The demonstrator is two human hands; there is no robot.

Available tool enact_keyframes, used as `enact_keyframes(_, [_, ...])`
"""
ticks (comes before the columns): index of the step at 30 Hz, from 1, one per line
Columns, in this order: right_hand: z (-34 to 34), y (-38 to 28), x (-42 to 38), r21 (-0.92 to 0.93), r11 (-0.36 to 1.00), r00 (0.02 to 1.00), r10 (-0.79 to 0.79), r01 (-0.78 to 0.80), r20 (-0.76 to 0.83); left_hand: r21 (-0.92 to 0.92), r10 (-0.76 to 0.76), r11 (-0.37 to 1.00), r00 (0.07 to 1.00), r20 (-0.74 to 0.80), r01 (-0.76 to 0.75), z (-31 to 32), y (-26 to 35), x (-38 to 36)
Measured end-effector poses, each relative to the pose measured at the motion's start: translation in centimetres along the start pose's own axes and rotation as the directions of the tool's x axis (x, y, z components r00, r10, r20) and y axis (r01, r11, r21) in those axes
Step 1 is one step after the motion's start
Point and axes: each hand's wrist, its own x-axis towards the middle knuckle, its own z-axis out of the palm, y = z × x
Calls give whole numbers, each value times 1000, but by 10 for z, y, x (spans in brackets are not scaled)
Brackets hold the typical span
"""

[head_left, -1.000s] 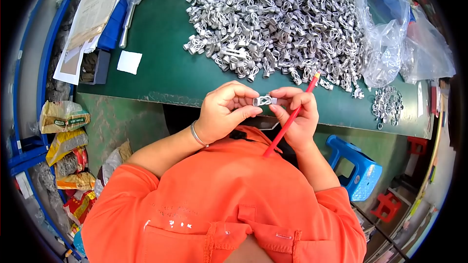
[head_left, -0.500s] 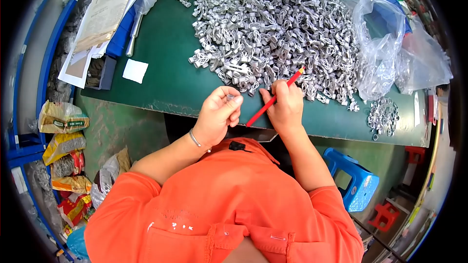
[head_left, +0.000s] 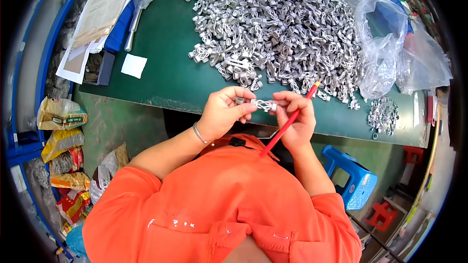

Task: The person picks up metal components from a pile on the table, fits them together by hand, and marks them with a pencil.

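Observation:
A silver metal casting with an openwork, twisted body (head_left: 264, 104) lies crosswise between my two hands above the table's front edge. My left hand (head_left: 225, 109) pinches its left end between thumb and fingers; a small ring-like end shows by the fingertips. The fingers of my right hand (head_left: 296, 122) close on the right end. That same hand also keeps a red pencil (head_left: 282, 132) slanting across the fingers, its yellow-tipped end up and to the right. Just beyond the hands is a large pile of similar silver castings (head_left: 278, 29).
The green table (head_left: 161, 53) carries a white paper square (head_left: 133, 65), clear plastic bags (head_left: 380, 44) and a small heap of metal rings (head_left: 382, 117). A blue stool (head_left: 353, 178) stands below at right. Sacks (head_left: 63, 114) line the left shelving.
My right hand has come back from the pile's edge, with the pencil, to a casting now held between both hands. My left hand has shifted slightly right.

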Motion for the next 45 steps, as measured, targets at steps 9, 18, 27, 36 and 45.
enact_keyframes(9, [4,-3,-3,242,970,1000,16,-15,0,255,369,884,919,138,-393,1,-1,-7])
enact_keyframes(18, [4,4,12,-412,864,952,-303,289,32,-258,103,962,993,56,-86,-12,1,-8])
enact_keyframes(27, [21,21,21,-524,847,996,-87,87,23,-254,-115,961,993,1,111,-16,0,-8])
enact_keyframes(36, [5,0,6,494,788,926,360,-368,117,-76,-66,995,996,-62,62,1,4,-2])
enact_keyframes(45, [13,-1,-2,116,989,995,-91,87,32,111,184,975,980,73,-191,1,7,-11])
